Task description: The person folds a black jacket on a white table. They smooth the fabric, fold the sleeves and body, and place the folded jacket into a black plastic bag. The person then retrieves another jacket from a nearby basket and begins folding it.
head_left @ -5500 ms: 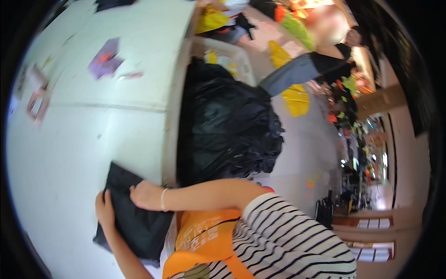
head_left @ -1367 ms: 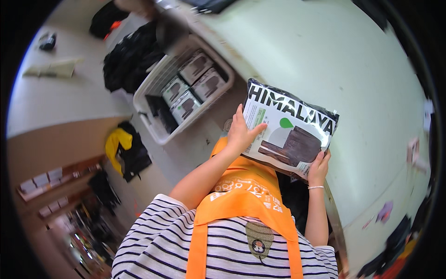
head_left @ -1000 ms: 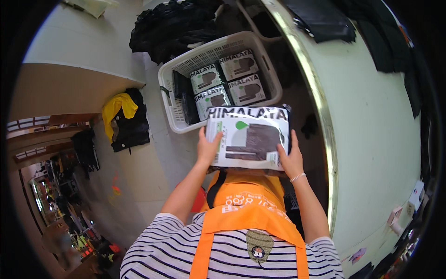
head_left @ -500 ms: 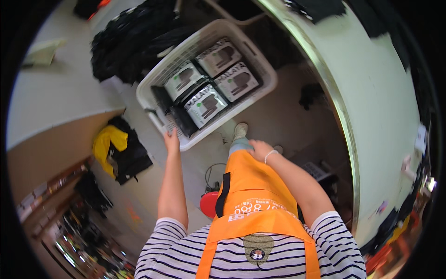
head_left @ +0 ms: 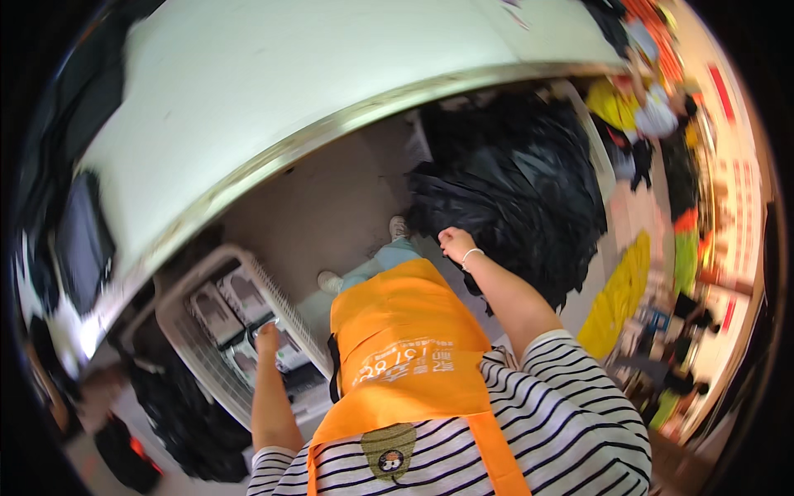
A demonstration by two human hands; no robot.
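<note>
At the lower left, my left hand (head_left: pixel 266 337) is over the white plastic basket (head_left: pixel 285 302), which holds several flat white-and-black packages (head_left: pixel 213 314) with garment pictures. Blur hides whether its fingers touch the basket or a package. My right hand (head_left: pixel 455 244), with a pale bracelet at the wrist, has its fingers curled in. It is at the near left edge of a big heap of black garments (head_left: pixel 521 194), and I see nothing in its grip.
A long white table (head_left: pixel 314 74) curves across the top, with dark garments (head_left: pixel 87 240) at its left end. Another black heap (head_left: pixel 182 413) lies beyond the basket. A yellow cloth (head_left: pixel 616 298) is at the right. Another person (head_left: pixel 657 112) stands at the far right.
My view has swung round to the right. The basket has gone from ahead to my lower left, and my left hand has left its rim. My right hand has moved off my apron toward the black heap.
</note>
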